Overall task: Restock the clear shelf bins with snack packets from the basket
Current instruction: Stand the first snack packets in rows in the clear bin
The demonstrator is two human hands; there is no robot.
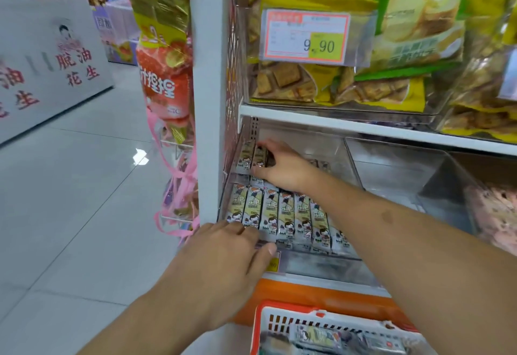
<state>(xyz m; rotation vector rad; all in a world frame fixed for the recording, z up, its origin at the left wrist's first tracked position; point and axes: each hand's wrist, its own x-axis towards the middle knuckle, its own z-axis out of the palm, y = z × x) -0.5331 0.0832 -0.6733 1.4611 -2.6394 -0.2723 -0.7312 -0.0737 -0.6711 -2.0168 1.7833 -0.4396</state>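
Note:
A clear shelf bin (316,263) on the lower shelf holds a front row of several cream-and-brown snack packets (285,214) standing upright. Deep in the bin, my right hand (282,167) grips a few upright packets (251,156) of the back row between thumb and fingers. At the bin's front left corner my left hand (223,259) rests, with fingers on the leftmost packets and thumb on the front wall. At the bottom of the view, the orange-and-white basket (282,318) holds more packets (321,336).
The neighbouring clear bin (397,175) to the right shows a bare floor. Above, a bin of yellow and green biscuit bags (363,55) carries a 9.90 price tag (305,35). Strawberry-print bags (165,69) hang left of the white shelf post (209,102). Tiled floor spreads left.

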